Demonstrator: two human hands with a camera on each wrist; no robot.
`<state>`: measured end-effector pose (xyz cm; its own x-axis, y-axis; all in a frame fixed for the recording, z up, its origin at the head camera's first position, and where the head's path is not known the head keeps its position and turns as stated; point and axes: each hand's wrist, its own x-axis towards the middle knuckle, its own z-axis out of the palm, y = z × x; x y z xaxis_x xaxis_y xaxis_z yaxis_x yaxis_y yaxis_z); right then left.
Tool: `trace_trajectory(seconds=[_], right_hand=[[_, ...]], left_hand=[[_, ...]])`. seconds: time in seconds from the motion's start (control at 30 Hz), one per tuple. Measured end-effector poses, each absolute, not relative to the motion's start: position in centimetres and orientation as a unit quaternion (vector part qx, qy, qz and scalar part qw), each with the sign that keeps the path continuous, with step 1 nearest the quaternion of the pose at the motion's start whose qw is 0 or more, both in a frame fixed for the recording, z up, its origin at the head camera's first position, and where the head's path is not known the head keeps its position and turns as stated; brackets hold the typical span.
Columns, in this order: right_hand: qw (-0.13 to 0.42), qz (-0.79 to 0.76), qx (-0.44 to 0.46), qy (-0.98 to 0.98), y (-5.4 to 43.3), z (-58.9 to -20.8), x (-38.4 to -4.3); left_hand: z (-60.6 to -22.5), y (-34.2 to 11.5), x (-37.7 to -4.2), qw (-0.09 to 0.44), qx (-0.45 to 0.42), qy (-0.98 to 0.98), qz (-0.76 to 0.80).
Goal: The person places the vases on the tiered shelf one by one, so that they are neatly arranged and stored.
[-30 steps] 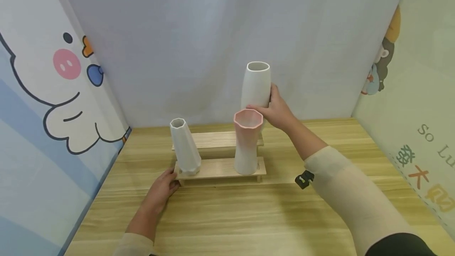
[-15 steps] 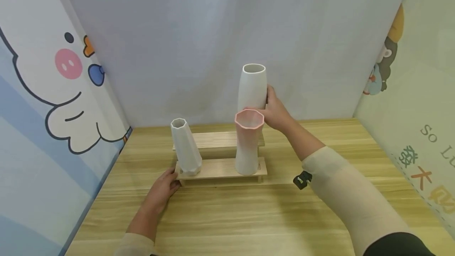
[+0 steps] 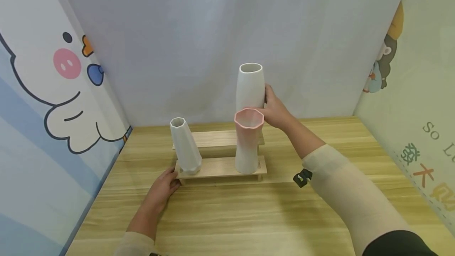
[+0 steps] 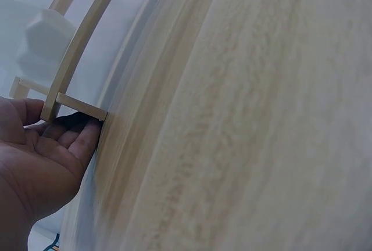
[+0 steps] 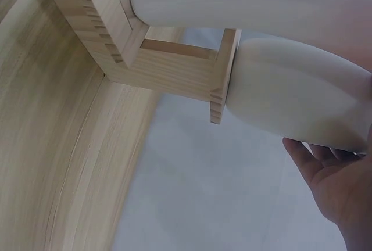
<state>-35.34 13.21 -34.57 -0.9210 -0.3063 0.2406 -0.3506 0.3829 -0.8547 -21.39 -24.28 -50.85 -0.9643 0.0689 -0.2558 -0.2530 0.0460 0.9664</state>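
Observation:
A smooth white vase (image 3: 250, 88) stands upright at the right end of the upper step of a two-step wooden display stand (image 3: 217, 167). My right hand (image 3: 278, 110) holds this vase from its right side, fingers behind and thumb in front. In the right wrist view the base of the white vase (image 5: 290, 91) meets the upper board. In front, on the lower step, a pink-and-white vase (image 3: 247, 147) overlaps it. A faceted white vase (image 3: 185, 146) stands at the lower step's left end. My left hand (image 3: 161, 189) grips the stand's left end, thumb on the board and fingers beneath.
The stand rests on a wood-grain table (image 3: 249, 216), close to a pale grey curtain (image 3: 177, 50) at the back. Cartoon-printed panels flank the table on the left and right. A small black clip (image 3: 303, 177) hangs at my right sleeve.
My right hand has shifted the smooth white vase a little to the left, further behind the pink-and-white vase. The left hand keeps its grip on the stand.

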Motion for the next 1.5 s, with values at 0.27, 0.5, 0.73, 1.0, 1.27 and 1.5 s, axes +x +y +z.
trace_trajectory(seconds=[0.27,0.5,0.73,1.0,1.27,1.5], right_hand=[[0.006,0.516,0.204,-0.832,13.2,-34.7,-35.7],[0.0,0.526,0.212,-0.824,13.2,-34.8,-35.8],[-0.004,0.533,0.23,-0.814,13.2,-34.8,-35.9],[-0.009,0.55,0.248,-0.798,13.1,-35.1,-36.0],[-0.045,0.567,0.268,-0.778,13.4,-35.0,-35.8],[-0.061,0.565,0.27,-0.777,13.2,-33.2,-34.0]], left_hand=[[-50.8,-24.3,-21.3,0.112,-0.067,0.714,0.688],[-51.0,-24.4,-21.5,0.114,-0.061,0.714,0.688],[-51.0,-24.4,-21.6,0.117,-0.058,0.714,0.688],[-50.8,-24.4,-21.5,0.117,-0.058,0.716,0.686],[-50.9,-24.3,-21.4,0.118,-0.061,0.715,0.686],[-50.7,-24.3,-21.3,0.12,-0.062,0.715,0.686]])
